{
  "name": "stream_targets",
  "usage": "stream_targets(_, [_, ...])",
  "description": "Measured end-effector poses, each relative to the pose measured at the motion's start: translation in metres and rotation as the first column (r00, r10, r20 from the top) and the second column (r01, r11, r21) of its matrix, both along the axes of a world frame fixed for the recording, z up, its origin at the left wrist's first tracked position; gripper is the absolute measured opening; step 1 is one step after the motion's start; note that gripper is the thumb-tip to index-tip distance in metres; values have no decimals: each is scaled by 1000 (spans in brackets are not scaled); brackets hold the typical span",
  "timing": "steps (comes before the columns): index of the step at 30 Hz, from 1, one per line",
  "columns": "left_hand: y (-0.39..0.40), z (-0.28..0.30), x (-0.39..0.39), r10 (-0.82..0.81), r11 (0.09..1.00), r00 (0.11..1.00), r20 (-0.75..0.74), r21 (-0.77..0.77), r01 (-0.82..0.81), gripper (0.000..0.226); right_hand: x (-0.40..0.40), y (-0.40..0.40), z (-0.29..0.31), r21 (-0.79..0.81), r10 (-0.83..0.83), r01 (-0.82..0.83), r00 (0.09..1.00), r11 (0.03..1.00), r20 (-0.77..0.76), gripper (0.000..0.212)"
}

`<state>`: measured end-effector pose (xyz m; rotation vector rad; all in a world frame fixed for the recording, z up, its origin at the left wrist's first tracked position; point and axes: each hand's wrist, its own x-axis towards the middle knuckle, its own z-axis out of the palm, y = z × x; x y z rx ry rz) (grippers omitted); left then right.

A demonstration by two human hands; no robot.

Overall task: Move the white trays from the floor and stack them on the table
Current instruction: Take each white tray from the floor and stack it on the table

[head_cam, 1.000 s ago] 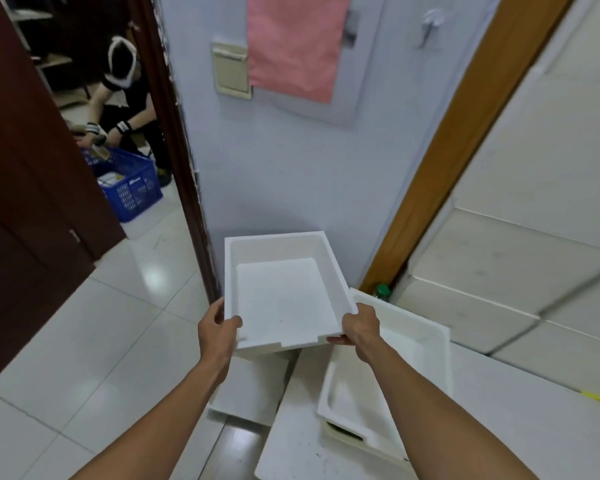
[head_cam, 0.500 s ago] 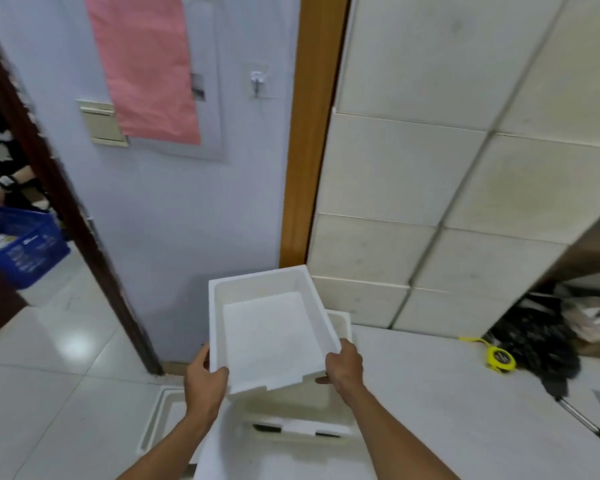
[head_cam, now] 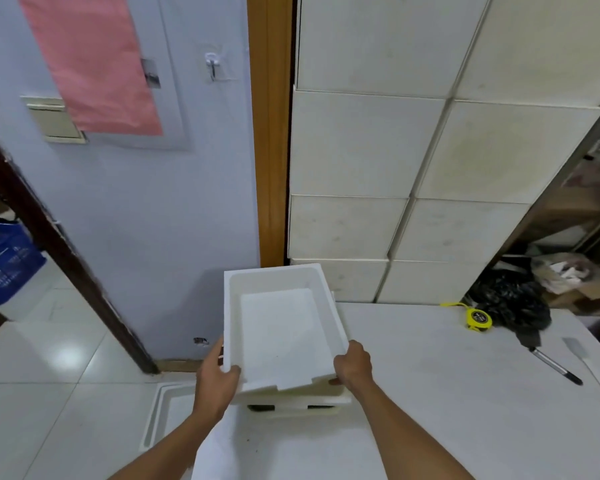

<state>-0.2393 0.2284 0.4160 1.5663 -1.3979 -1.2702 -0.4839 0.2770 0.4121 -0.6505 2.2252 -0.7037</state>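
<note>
White foam tray (head_cam: 281, 327) sits tilted in both hands above another tray (head_cam: 293, 405) at the table's (head_cam: 430, 393) left edge. Left hand (head_cam: 217, 374) grips its near left corner, thumb over the rim; right hand (head_cam: 354, 367) grips the near right corner, fingers curled beneath. A third tray (head_cam: 163, 415) lies on the floor beside the table.

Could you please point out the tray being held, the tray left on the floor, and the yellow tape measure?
held tray (head_cam: 278, 327): head view, inside bottom.
floor tray (head_cam: 153, 424): head view, left rim.
yellow tape measure (head_cam: 478, 318): head view, case face.
</note>
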Motion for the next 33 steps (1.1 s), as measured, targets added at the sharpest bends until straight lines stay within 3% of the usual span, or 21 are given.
stream_targets(4, [2, 0, -8, -34, 999, 998, 49, -6, 34, 63, -7, 7, -1, 35, 38, -38, 999, 999, -3, 35])
stream_targets(9, [0, -9, -16, -94, 996, 983, 154, 19, 93, 62, -12, 23, 3, 88, 30, -41, 992, 995, 122, 44])
stream_targets(17, [-10, -25, -12, -166, 985, 933, 320, 6, 173, 49, -15, 28, 3, 83, 122, -131, 987, 988, 103, 73])
stream_targets(23, [-14, -33, -10, -217, 970, 855, 472, 6, 244, 52, -12, 27, -4, 116, 218, -219, 976, 969, 22, 80])
stream_targets(28, [-18, -41, -6, -246, 956, 707, 663, 45, 290, 54, -13, 21, -13, 219, 349, -336, 937, 916, -23, 73])
stream_targets(33, [-22, -47, -4, -307, 936, 678, 668, 82, 344, 66, -9, 8, -18, 227, 374, -358, 927, 906, -33, 73])
